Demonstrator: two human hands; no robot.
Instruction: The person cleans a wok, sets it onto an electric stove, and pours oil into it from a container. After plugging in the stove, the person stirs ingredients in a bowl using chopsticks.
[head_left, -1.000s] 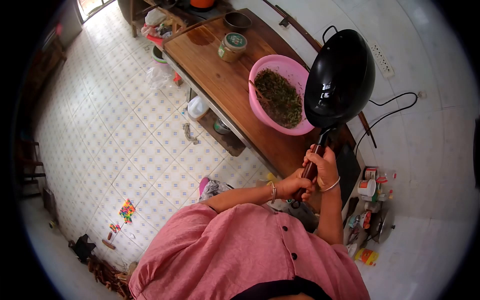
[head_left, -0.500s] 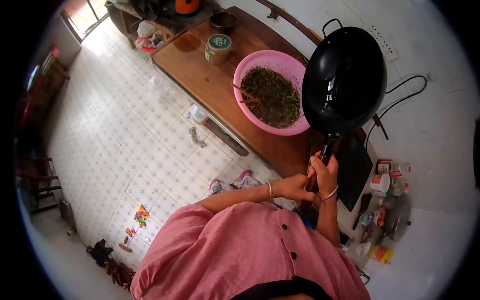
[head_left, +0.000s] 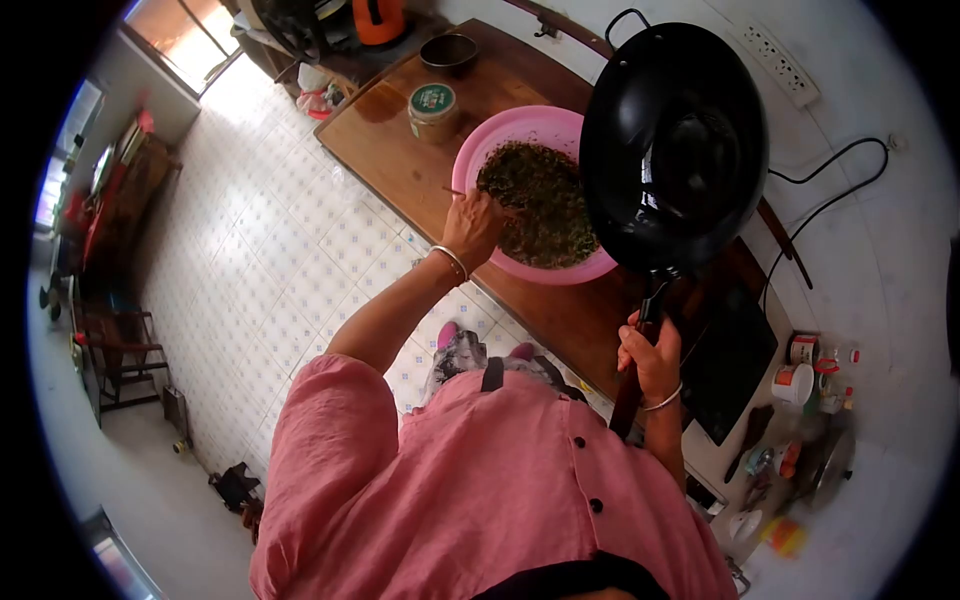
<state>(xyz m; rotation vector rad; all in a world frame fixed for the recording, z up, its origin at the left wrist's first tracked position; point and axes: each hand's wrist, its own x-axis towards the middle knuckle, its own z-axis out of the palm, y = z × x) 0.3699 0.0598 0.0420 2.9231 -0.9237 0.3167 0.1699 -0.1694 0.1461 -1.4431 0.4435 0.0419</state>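
Note:
My right hand (head_left: 652,358) is wrapped around the handle of a black wok (head_left: 680,150). The wok is raised and tilted at the right side of a pink basin (head_left: 545,272), covering part of its rim. Inside the basin lies a mass of chopped dark-green leaves (head_left: 545,215), which looks wet. At the basin's left edge, my left hand (head_left: 474,226) is closed on wooden chopsticks (head_left: 453,190); one end sticks out to the left, and the rest is mostly hidden by the hand and the greens.
The basin stands on a wooden table (head_left: 390,110) with a green-lidded jar (head_left: 433,113) and a dark bowl (head_left: 448,52). To the right are a black cooktop (head_left: 725,365), a power strip (head_left: 780,65) on the wall, a loose cable and several containers (head_left: 792,383).
My left hand has left the wok handle, reached forward to the basin and taken hold of the chopsticks. The wok has shifted slightly left over the basin, still in my right hand.

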